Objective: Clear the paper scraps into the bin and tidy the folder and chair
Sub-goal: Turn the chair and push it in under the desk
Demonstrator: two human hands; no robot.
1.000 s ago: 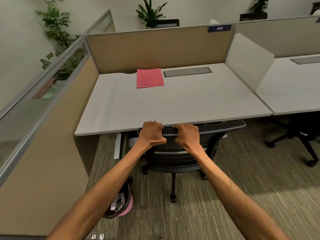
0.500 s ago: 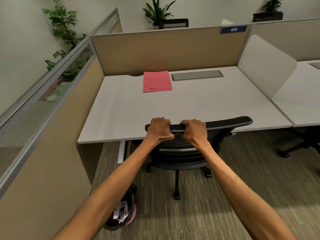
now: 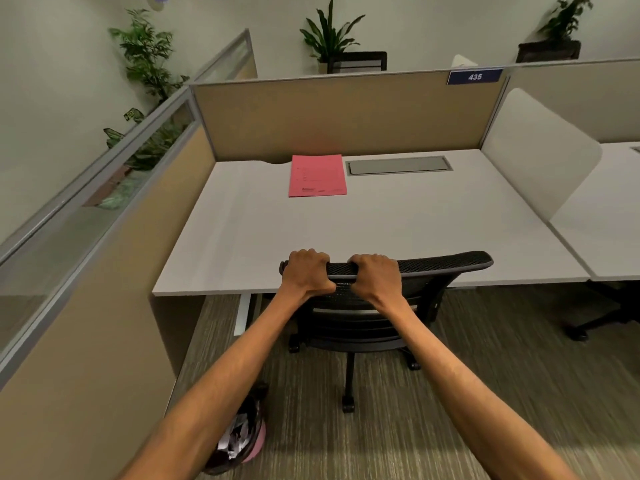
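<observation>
A black mesh office chair (image 3: 440,268) stands at the front edge of the white desk (image 3: 381,230), its seat tucked under the top. Both hands clasp the top rail of its backrest: my left hand (image 3: 306,271) near the rail's left end, my right hand (image 3: 375,275) just beside it. A pink folder (image 3: 318,175) lies flat at the back of the desk, next to a grey cable hatch (image 3: 398,165). On the carpet at the lower left stands a small pink bin (image 3: 239,441) with a dark liner, holding crumpled paper scraps; my left forearm hides part of it.
Tan cubicle partitions (image 3: 343,116) wall the desk at the back and left, with a glass strip along the left one. A white divider (image 3: 540,154) separates the neighbouring desk on the right, where another chair base (image 3: 602,320) stands. Potted plants (image 3: 329,32) sit behind the partition.
The chair has rolled forward toward the desk with both hands on its backrest, and my view has moved closer and tilted up.
</observation>
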